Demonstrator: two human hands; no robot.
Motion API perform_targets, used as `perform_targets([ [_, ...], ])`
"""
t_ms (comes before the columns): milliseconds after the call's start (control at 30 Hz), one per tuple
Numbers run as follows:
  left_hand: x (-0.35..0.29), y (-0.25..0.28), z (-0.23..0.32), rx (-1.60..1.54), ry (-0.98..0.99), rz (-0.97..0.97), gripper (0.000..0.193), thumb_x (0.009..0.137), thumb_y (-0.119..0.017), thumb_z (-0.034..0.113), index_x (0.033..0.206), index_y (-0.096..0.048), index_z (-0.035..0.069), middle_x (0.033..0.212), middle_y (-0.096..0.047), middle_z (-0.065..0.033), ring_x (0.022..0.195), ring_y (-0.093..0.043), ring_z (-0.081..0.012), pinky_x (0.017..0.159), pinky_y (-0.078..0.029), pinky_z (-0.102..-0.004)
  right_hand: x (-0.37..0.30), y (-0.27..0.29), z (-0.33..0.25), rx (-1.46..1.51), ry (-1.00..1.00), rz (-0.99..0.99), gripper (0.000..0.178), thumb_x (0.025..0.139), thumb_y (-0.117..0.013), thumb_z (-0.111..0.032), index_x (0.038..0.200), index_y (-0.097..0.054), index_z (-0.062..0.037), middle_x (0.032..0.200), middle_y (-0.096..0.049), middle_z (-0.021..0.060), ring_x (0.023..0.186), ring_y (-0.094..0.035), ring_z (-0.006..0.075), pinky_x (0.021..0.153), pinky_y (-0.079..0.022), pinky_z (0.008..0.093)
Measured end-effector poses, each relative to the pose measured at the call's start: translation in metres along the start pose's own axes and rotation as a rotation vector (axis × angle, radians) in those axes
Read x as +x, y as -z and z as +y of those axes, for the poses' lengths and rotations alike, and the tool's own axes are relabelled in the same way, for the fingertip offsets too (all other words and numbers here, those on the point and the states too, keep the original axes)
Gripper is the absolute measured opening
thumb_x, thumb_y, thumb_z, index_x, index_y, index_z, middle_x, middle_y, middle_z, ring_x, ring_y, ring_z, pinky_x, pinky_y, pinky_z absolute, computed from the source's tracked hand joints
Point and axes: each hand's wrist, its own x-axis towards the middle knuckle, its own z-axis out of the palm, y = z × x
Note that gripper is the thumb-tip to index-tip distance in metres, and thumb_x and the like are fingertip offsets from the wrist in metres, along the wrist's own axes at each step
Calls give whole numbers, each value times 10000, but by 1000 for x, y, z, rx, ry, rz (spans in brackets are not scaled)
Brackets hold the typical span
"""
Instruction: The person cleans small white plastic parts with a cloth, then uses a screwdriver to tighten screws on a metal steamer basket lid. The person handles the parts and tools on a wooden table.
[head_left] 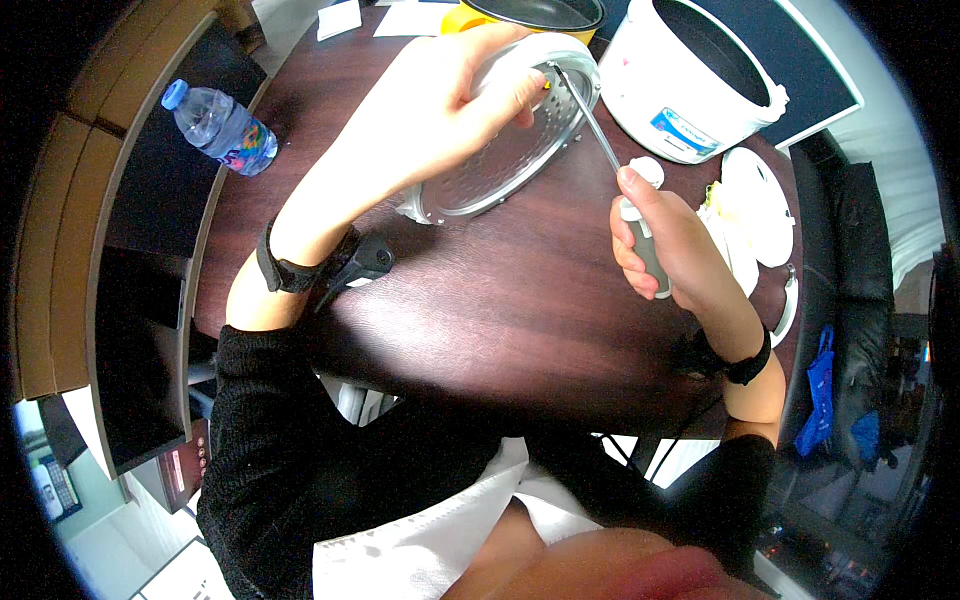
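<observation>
My left hand (440, 115) grips the upper rim of a round, shiny metal lid (500, 170) with a dimpled or perforated inner face. The lid stands tilted on edge above the dark wood table (480, 290). In my right hand (670, 235) is a screwdriver (597, 128) with a grey and white handle, fingers wrapped round it. Its shaft slants up and left, and the tip meets the lid near the upper rim, close to my left fingers. A small yellow spot shows beside the tip. Whether the tip sits in a screw is too small to tell.
A white rice cooker body (650, 85) stands at the far right, beside a yellow pot (462, 18). White plastic parts (765, 205) lie at the right edge. A water bottle (225, 130) is at far left. Near my left wrist lies a black object (368, 258).
</observation>
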Motion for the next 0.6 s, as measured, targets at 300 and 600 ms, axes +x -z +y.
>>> perform_targets([
  [300,3,-3,-3,32,-118,93,356,903,-553,264,1111,-605,-20,721,-666,-133,692,-671,-249,654,-502,-326,8,33,-22,-1026,696,508,509,908,-544,-475,696,-590,-15,516,-529,99,427,-543,236,422,-433,312],
  [600,3,-1,-5,18,-119,53,374,903,-542,279,1127,-606,-14,751,-665,-150,718,-669,-250,664,-495,-334,-19,32,-54,-1496,724,677,437,844,-620,-453,694,-621,-42,563,-576,122,518,-601,270,490,-471,379],
])
